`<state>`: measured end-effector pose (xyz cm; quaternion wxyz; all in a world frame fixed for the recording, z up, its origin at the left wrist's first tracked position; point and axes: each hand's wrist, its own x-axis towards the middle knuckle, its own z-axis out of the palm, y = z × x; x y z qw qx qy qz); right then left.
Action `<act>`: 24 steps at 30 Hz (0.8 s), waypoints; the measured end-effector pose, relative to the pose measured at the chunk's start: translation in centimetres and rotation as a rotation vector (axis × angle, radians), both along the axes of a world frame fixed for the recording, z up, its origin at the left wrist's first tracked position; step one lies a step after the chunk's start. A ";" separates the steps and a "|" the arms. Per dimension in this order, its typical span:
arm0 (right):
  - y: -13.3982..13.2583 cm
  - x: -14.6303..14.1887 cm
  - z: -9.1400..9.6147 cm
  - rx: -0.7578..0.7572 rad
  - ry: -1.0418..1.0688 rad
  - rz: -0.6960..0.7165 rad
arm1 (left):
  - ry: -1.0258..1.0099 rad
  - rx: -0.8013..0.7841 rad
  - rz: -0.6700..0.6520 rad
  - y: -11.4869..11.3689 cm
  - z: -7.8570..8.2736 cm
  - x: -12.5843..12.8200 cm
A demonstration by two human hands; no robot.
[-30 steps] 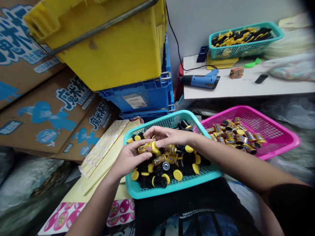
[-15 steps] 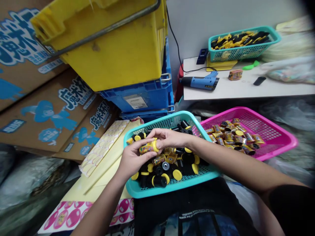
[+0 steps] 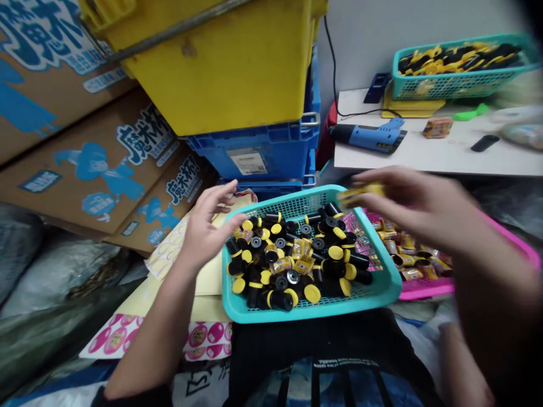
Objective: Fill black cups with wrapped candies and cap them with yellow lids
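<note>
My right hand (image 3: 407, 206), blurred by motion, holds a small canister (image 3: 362, 194) with a yellow printed wrap. It hangs over the right rim of the turquoise basket (image 3: 382, 291). My left hand (image 3: 207, 229) is raised at the basket's left edge, fingers apart, with nothing in it. Inside this basket lie many small black canisters (image 3: 358, 259) with yellow caps, and a few wrapped in printed labels (image 3: 301, 247). Partly behind my right forearm is a pink basket (image 3: 428, 291) of label-wrapped canisters (image 3: 409, 260).
A yellow crate (image 3: 237, 73) stands on blue crates (image 3: 254, 152) behind the basket. Printed cartons (image 3: 97, 164) fill the left. On a white table (image 3: 449, 155) lie a blue heat gun (image 3: 369, 137) and another turquoise basket (image 3: 449, 85). Sticker sheets (image 3: 207, 339) lie at lower left.
My hands have parted. The right one has carried the wrapped canister rightward toward the pink basket, while the left has let go of it and opened. The camera view has shifted slightly.
</note>
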<state>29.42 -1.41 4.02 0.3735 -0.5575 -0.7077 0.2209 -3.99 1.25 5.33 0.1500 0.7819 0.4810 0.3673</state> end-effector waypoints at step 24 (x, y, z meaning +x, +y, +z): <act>5.8 -12.7 -3.7 -0.230 -0.320 0.727 | 0.447 -0.498 0.136 3.5 -4.3 -6.4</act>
